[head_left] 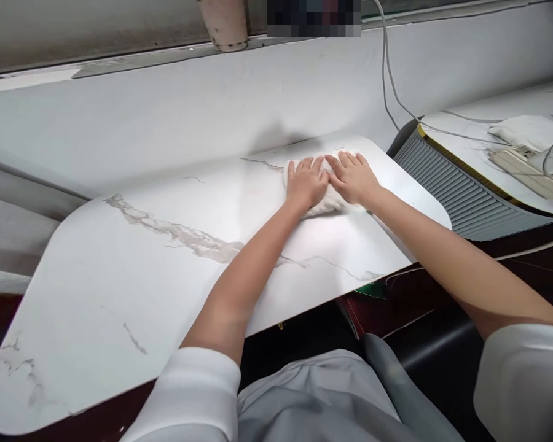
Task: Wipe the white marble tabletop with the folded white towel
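Both my hands lie flat on a white cloth at the far side of the slab, close to its rounded right corner. My left hand and right hand sit side by side, palms down, with the fingers stretched out and pointing away from me. Their thumb sides meet, or nearly meet, over the middle of the cloth. Neither hand is closed around it; they press on top with the fingers spread flat. The cloth is bunched under them and shows past my fingertips toward the wall and below my left palm toward me. It rests on the slab, just short of the far edge.

The slab is white with grey marble veins and rounded corners, and it runs off to my left. Behind it rises a pale wall with a ledge on top, where a pale round thing stands, cut off by the frame. My arms are bare up to white sleeves.

To my right, well apart from the cloth, is a second table with a white top and a grey ribbed side. On it lie a power strip and a folded white towel. A grey cable hangs down the wall to that table. Beneath the slab's near edge I see dark red wood.
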A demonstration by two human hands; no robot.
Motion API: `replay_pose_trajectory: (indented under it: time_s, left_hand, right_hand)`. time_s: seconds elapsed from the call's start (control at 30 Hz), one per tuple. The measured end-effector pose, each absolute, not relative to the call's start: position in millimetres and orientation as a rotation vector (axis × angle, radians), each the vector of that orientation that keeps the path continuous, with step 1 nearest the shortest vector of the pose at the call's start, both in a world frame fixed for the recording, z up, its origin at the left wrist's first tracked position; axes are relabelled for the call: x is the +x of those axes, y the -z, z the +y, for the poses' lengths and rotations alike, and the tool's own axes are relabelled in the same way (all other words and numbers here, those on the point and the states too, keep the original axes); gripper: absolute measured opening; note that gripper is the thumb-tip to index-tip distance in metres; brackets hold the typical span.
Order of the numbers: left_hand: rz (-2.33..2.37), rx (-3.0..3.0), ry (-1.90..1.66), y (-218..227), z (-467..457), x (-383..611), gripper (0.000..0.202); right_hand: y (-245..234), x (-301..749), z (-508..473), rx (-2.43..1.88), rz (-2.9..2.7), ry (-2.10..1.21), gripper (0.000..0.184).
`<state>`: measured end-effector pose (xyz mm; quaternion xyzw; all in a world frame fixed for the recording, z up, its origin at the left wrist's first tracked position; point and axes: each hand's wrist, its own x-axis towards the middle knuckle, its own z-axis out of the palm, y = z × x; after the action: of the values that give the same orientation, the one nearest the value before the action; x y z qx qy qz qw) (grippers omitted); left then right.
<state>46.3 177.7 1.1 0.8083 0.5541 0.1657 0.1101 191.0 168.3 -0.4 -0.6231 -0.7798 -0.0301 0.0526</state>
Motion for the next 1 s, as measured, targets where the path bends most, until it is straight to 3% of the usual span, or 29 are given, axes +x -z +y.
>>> replay_pose_trajectory:
  time_s: [0.5, 1.0]
  left_hand:
    - [1.815, 2.315, -0.587, 2.1, 257.7, 72.0, 0.052]
    - [1.746, 2.340, -0.484, 1.0, 194.8, 71.1, 0.056]
  right_hand:
    - [7.3, 221.2, 275.9, -1.594, -2.344, 0.115, 0.057]
    - [8.4, 225.4, 202.6, -1.691, -2.455, 0.227, 0.065]
